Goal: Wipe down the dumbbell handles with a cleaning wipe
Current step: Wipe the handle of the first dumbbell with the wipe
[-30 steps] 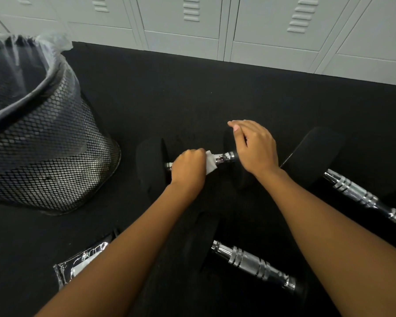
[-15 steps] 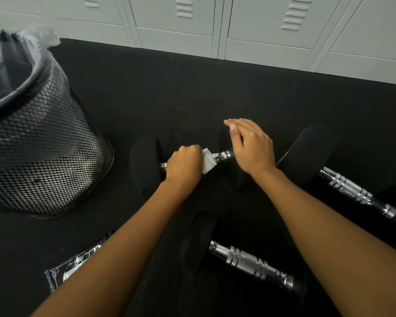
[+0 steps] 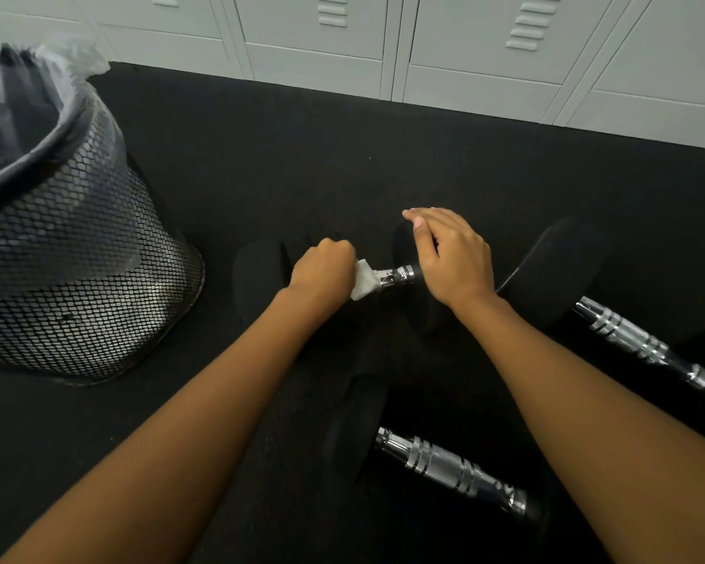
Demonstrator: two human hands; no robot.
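Observation:
Three black dumbbells with chrome handles lie on the dark floor. My left hand point(image 3: 322, 268) is closed around the handle point(image 3: 395, 275) of the middle dumbbell, with a white wipe point(image 3: 363, 278) wrapped on the bar and sticking out at the thumb side. My right hand point(image 3: 452, 256) rests on top of that dumbbell's right head point(image 3: 408, 242), holding it steady. A second dumbbell's handle point(image 3: 448, 468) lies nearer me, between my forearms. The third handle point(image 3: 639, 343) lies at the right.
A black mesh waste bin point(image 3: 70, 270) with a plastic liner stands at the left. Grey lockers point(image 3: 424, 42) line the far edge of the black mat.
My left hand has slid slightly left along the handle with the wipe, baring a bit more chrome. The camera has shifted a little; my right hand stays on the dumbbell head.

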